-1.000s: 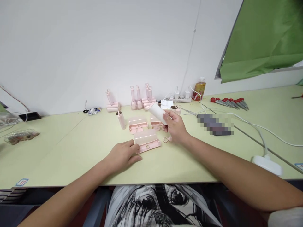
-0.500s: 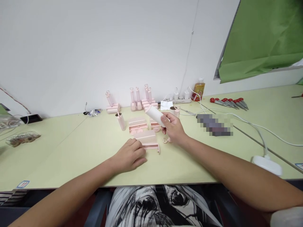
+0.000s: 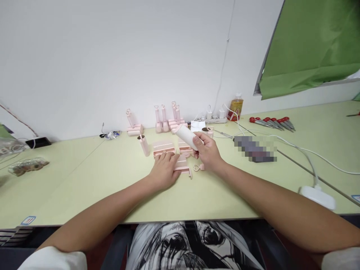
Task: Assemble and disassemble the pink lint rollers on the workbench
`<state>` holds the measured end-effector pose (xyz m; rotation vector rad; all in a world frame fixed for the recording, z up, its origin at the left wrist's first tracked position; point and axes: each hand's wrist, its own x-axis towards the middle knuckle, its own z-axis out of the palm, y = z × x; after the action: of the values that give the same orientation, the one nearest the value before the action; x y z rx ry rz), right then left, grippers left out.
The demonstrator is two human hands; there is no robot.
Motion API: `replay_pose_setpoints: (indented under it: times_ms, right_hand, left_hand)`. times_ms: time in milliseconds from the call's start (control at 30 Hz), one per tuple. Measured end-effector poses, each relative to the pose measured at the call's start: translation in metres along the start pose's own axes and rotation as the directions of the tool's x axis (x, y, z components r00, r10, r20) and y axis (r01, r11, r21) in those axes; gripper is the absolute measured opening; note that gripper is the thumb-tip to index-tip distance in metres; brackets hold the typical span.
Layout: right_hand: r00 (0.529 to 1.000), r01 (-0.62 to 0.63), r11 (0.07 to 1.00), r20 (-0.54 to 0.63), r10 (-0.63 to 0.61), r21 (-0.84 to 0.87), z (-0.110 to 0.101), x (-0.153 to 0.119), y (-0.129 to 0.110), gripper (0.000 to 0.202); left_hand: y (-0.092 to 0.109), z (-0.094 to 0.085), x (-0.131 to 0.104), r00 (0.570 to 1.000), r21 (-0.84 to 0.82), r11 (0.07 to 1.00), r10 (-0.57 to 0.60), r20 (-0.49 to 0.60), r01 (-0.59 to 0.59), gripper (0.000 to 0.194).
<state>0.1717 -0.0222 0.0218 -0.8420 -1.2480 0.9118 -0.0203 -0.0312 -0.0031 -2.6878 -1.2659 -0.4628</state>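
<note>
Pale green table (image 3: 90, 168), logged by me from afar.
Left to right, I noted: one pink handle piece (image 3: 144, 145); left hand (image 3: 164, 170), laid over the near pink case (image 3: 181, 163), whether gripping it I could not tell; white roll (image 3: 186, 135), aslant above the table; heart-ended pink piece (image 3: 201, 167), on the table; right hand (image 3: 208, 152), fingers closed round the roll; bottle (image 3: 235, 107), near the wall.
</note>
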Motion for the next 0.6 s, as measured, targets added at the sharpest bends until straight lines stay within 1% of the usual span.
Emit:
replay_pose_setpoints:
  times_ms: [200, 333, 400, 467, 533, 600]
  right_hand:
    - [1.0, -0.009, 1.0, 0.007, 0.009, -0.001, 0.0, 0.001, 0.001, 0.052]
    - [0.999, -0.048, 0.999, 0.025, 0.048, 0.012, 0.002, 0.001, 0.0, 0.051]
    - [0.997, -0.073, 0.997, 0.043, 0.072, 0.018, 0.002, 0.001, 0.001, 0.049]
    - [0.995, -0.083, 0.996, 0.049, 0.083, 0.006, 0.002, 0.001, 0.002, 0.047]
    - [0.995, -0.084, 0.996, 0.056, 0.086, -0.03, 0.001, 0.001, 0.003, 0.045]
    - [0.989, -0.103, 0.991, 0.1, 0.111, -0.084, 0.0, 0.0, 0.003, 0.044]
  left_hand:
    - [0.006, 0.005, 0.016, 1.0, 0.018, 0.999, -0.026, -0.013, 0.026, 0.05]
    - [0.01, 0.005, 0.019, 1.0, -0.003, 1.0, -0.012, -0.026, 0.012, 0.046]
    - [0.008, 0.002, 0.018, 0.999, -0.059, 0.998, -0.015, -0.042, 0.012, 0.047]
    - [0.003, -0.005, 0.014, 0.995, -0.141, 0.989, -0.046, -0.086, 0.034, 0.048]
    - [-0.005, -0.015, 0.011, 0.979, -0.259, 0.962, -0.126, -0.157, 0.083, 0.045]
    - [-0.013, -0.024, 0.008, 0.951, -0.419, 0.901, -0.219, -0.217, 0.112, 0.042]
